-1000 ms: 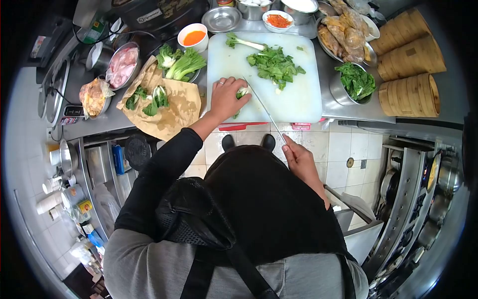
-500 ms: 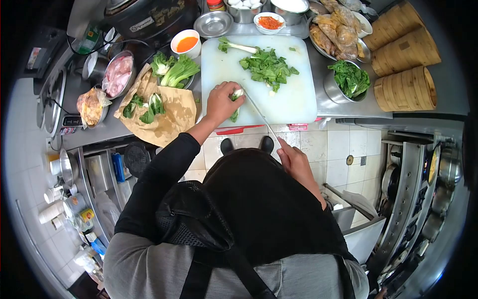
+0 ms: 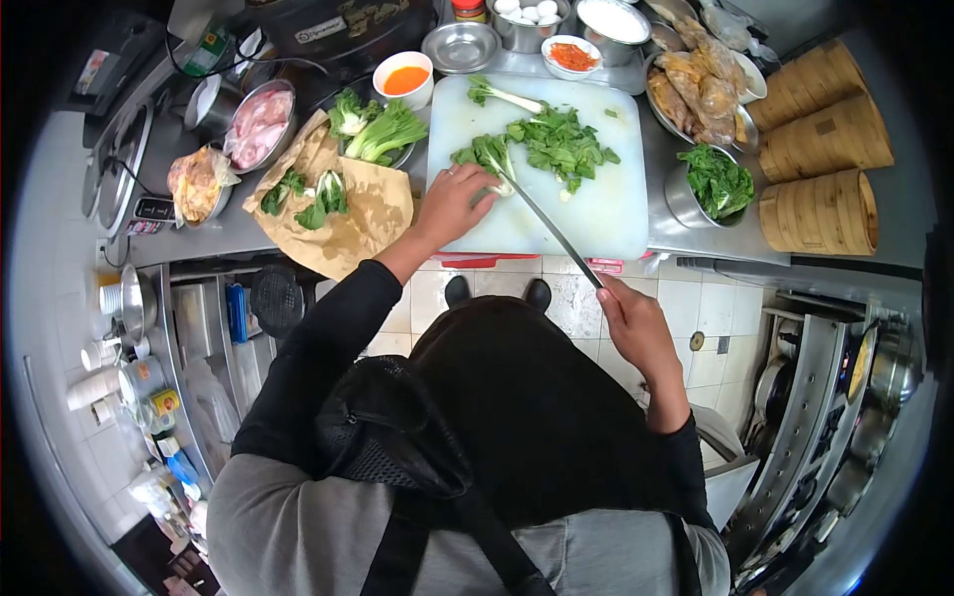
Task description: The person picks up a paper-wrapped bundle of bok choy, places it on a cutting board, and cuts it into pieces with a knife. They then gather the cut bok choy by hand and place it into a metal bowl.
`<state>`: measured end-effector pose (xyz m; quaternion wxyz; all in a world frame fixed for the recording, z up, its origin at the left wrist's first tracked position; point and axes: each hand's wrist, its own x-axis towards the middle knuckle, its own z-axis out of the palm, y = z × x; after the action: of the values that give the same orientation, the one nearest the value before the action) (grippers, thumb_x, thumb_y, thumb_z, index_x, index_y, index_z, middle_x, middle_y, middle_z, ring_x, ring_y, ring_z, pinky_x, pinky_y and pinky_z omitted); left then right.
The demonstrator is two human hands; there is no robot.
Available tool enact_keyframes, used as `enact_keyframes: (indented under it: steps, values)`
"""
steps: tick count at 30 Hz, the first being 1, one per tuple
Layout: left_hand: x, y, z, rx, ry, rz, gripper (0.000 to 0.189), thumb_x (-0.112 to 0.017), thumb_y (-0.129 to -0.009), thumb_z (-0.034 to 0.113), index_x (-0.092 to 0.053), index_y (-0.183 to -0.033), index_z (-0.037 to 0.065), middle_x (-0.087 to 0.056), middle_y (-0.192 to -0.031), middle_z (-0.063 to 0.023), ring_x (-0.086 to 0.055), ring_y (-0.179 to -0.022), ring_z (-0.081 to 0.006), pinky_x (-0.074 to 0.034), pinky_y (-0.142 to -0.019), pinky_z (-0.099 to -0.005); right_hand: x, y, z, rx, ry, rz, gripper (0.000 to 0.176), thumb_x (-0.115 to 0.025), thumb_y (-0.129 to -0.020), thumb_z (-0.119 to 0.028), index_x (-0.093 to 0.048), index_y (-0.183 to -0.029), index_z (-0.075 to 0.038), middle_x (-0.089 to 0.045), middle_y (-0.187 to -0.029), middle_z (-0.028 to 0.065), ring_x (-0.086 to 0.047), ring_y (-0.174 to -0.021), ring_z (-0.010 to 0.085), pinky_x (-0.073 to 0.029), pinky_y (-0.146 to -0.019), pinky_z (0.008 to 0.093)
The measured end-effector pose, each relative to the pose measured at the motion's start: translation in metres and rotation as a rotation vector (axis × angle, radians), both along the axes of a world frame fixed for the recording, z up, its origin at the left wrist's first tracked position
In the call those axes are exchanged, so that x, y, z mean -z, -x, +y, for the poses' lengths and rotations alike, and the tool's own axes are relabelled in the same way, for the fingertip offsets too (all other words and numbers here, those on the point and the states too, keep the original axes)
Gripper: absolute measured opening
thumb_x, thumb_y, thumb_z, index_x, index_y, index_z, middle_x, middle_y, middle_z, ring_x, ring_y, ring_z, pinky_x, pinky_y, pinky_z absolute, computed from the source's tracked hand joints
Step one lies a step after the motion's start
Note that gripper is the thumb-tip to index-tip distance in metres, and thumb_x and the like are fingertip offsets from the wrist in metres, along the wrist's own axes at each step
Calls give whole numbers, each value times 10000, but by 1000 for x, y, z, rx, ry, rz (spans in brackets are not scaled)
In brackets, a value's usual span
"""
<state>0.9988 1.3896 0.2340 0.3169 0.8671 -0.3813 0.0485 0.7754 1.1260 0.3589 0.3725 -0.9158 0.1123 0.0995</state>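
On the white cutting board (image 3: 586, 223), my left hand (image 3: 455, 207) is closed with its fingertips on the stem end of a small bok choy (image 3: 485, 151), whose leaves point away from me. My right hand (image 3: 638, 328) grips the handle of a long knife (image 3: 552, 225). The blade slants up and left across the board, its tip against the bok choy by my left fingers. A heap of chopped greens (image 3: 561, 144) lies just beyond. Near the board's far left corner rests a single pale stalk with leaves (image 3: 505, 96).
Left of the board, brown paper (image 3: 373, 214) carries bok choy pieces, near a bowl of greens (image 3: 383, 139) and an orange-filled bowl (image 3: 404, 79). Bowls of raw meat (image 3: 260, 127) stand farther left. On the right are a pot of leaves (image 3: 712, 184) and bamboo steamers (image 3: 820, 214).
The bok choy has turned and moved up the board, its leaves now away from me instead of toward me. My right hand and the knife have shifted right. The view has moved slightly.
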Motion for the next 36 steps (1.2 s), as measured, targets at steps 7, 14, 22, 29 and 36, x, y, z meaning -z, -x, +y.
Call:
enact_keyframes:
  steps: [7,14,22,29,36]
  values:
    - [11,2,-8,-53,93,37,142,-714,-906,215,-707,-1021,132,-662,-1014,-53,-623,-947,-307,-463,-824,-422,6,12,6,-12,-23,-39,322,-583,-1034,-233,-678,-1265,-31,-699,-884,273,-682,-834,464,-544,-758,500]
    - [1,3,-6,-34,-9,94,146,-710,-897,161,-696,-1040,131,-666,-1059,-49,-619,-1021,-295,-454,-862,-419,40,2,21,-32,-50,-114,323,-564,-1045,-240,-660,-1263,-22,-687,-868,286,-685,-835,458,-537,-744,515]
    - [-36,-36,-11,213,-285,-179,545,-674,-731,44,-624,-1260,167,-546,-1427,-59,-446,-1355,-339,-355,-1130,-473,24,3,-53,71,-109,-187,365,-620,-1031,-218,-640,-1345,-34,-729,-1008,197,-707,-912,291,-540,-838,394]
    - [-44,-60,-1,310,-427,-28,414,-732,-732,181,-641,-1127,96,-683,-1145,-94,-600,-1165,-321,-374,-1091,-486,98,-105,-67,146,235,-250,344,-568,-981,-194,-634,-1313,-133,-681,-1085,242,-688,-960,436,-562,-838,519]
    - [-116,-54,-54,87,172,256,440,-760,-767,30,-660,-1195,12,-687,-1110,-127,-665,-1062,-253,-495,-987,-351,85,-91,-56,71,75,-187,332,-537,-1001,-212,-629,-1310,-131,-655,-1086,222,-680,-976,425,-555,-822,528]
